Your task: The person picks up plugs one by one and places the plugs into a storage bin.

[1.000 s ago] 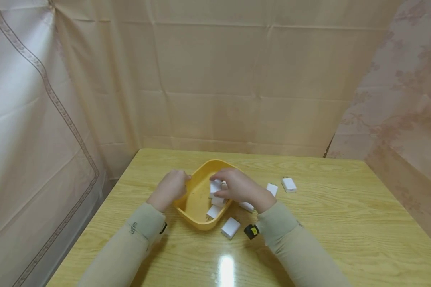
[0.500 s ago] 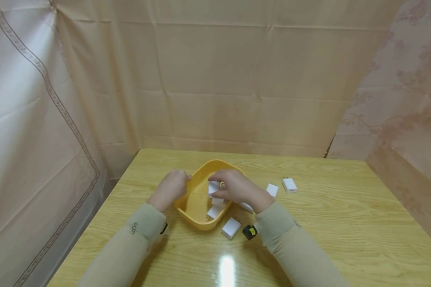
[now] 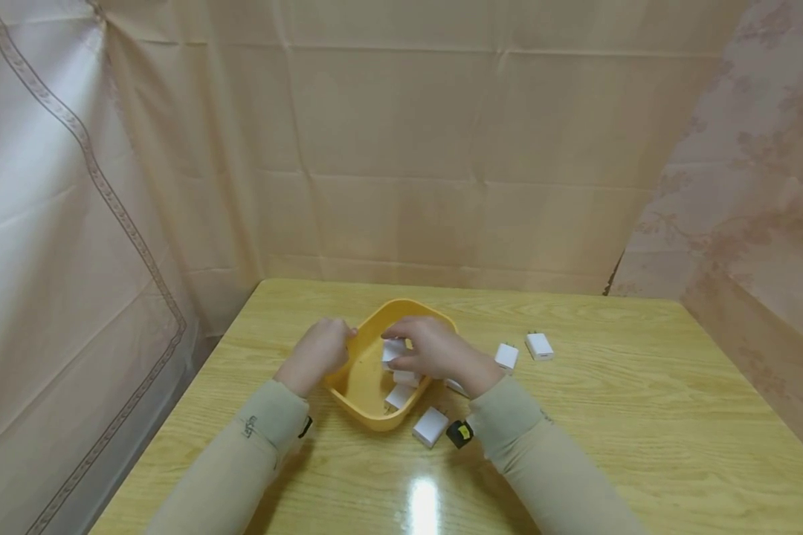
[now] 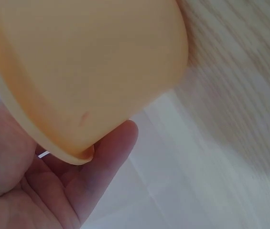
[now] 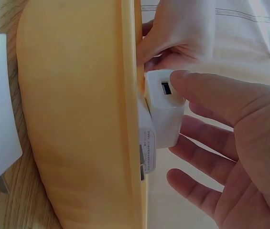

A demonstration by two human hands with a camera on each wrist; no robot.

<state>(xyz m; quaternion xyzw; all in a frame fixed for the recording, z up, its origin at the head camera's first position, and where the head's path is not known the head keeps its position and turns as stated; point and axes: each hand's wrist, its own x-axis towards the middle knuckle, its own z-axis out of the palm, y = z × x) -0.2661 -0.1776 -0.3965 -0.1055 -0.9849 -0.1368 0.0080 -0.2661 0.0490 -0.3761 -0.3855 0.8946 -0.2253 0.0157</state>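
My left hand (image 3: 317, 355) grips the left rim of a yellow plastic basin (image 3: 361, 420); the left wrist view has its thumb and fingers (image 4: 108, 157) around the edge. Inside the basin, my right hand (image 3: 431, 348) pinches a white USB charger (image 5: 166, 112) between thumb and fingers, its port facing the right wrist camera. Under it, another white charger (image 5: 146, 138) with printed text and metal prongs rests at the basin's right side. A further charger (image 3: 399, 395) lies near the basin's front corner.
Several white chargers lie on the wooden table right of the basin: one in front (image 3: 430, 426), one by the right wrist (image 3: 506, 357), one farther right (image 3: 539, 346) and one partly under the right forearm. Cloth curtains (image 3: 401, 148) hang behind and at both sides.
My right hand has shifted slightly left over the basin, carrying the pinched charger with it. The left hand and the basin have stayed almost still.
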